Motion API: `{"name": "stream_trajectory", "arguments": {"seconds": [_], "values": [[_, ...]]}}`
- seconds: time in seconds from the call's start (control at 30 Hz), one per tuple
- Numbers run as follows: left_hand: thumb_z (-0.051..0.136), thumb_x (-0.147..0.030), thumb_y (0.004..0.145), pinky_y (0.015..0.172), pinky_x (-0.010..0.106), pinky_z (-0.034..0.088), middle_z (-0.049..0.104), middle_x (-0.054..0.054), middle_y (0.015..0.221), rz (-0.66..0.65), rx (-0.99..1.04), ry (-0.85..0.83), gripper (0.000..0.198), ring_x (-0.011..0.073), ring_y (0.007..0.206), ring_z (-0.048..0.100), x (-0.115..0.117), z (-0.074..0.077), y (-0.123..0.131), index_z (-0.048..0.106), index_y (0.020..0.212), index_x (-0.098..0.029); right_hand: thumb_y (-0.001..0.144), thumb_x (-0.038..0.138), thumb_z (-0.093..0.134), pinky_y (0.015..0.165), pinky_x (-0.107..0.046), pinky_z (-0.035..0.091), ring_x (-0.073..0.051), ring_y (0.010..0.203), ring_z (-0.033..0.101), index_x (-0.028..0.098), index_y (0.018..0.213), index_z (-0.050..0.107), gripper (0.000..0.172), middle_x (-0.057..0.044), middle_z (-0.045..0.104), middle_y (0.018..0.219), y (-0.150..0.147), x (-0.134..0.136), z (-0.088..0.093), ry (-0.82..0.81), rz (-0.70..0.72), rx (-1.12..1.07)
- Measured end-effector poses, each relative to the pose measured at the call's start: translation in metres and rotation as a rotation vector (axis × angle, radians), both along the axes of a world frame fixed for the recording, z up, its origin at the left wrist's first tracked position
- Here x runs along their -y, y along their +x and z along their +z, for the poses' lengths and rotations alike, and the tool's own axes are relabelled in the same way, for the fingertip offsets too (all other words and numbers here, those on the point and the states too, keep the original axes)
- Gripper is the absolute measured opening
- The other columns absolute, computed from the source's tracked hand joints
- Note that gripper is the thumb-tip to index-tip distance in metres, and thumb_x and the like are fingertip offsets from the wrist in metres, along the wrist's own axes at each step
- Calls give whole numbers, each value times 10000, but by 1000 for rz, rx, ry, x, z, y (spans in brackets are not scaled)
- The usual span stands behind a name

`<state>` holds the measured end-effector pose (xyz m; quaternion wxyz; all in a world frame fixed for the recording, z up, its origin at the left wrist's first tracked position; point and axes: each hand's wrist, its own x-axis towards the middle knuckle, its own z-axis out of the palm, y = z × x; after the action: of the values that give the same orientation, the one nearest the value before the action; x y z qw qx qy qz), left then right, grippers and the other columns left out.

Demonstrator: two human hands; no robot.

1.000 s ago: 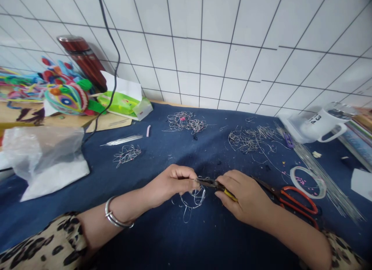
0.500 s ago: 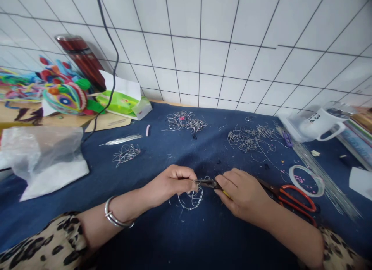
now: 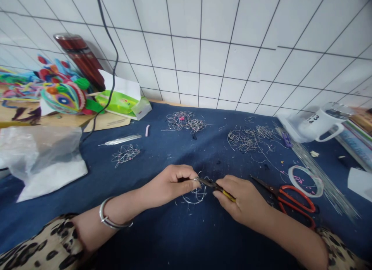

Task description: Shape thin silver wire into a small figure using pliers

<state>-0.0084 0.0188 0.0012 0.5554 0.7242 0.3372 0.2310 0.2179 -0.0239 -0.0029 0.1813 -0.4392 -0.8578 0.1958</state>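
My left hand (image 3: 171, 183) is closed in a pinch on a small bent wire shape (image 3: 196, 194) that hangs just above the blue cloth (image 3: 151, 161). My right hand (image 3: 242, 198) is wrapped round small pliers (image 3: 213, 184) with yellow handles. The pliers' dark jaws meet the wire right at my left fingertips. A silver bangle sits on my left wrist.
Red-handled scissors (image 3: 290, 196) and a tape roll (image 3: 305, 180) lie right of my hand. Wire tangles (image 3: 186, 122), (image 3: 250, 138), (image 3: 125, 153), straight wires (image 3: 316, 165), a white mug (image 3: 325, 124), a plastic bag (image 3: 43, 157), a green tissue pack (image 3: 122, 103), a red flask (image 3: 81, 57) and colourful craft (image 3: 62, 95) surround the work.
Both hands stayed together at the wire; the wire shape turned and shifted slightly, and the pliers tilted a little. Nothing else on the cloth moved.
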Motion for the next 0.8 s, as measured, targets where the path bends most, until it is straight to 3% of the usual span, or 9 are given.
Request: {"name": "stream_trajectory", "arguments": {"seconds": [0.3, 0.53, 0.8], "values": [[570, -231, 807, 512, 208, 385, 518, -4, 667, 101, -65, 132, 113, 84, 559, 458, 1, -2, 1, 590, 790, -122, 870, 314, 424, 614, -236, 365, -113, 653, 477, 179, 838, 556, 192, -5, 515, 722, -2, 0, 3, -169, -74, -56], [578, -128, 789, 585, 228, 441, 593, 46, 796, 179, -20, 508, 95, 109, 664, 539, 4, -6, 3, 629, 869, -137, 869, 304, 420, 623, -244, 362, -122, 669, 477, 180, 839, 556, 187, -7, 510, 719, -4, 3, 2, -192, -82, -65], [599, -101, 786, 658, 237, 506, 637, 79, 841, 184, 6, 733, 157, 132, 763, 595, 4, -11, 1, 634, 939, -115, 868, 295, 427, 613, -236, 357, -115, 655, 473, 185, 815, 549, 173, 2, 508, 708, -5, 4, 3, -210, -85, -89]]}}
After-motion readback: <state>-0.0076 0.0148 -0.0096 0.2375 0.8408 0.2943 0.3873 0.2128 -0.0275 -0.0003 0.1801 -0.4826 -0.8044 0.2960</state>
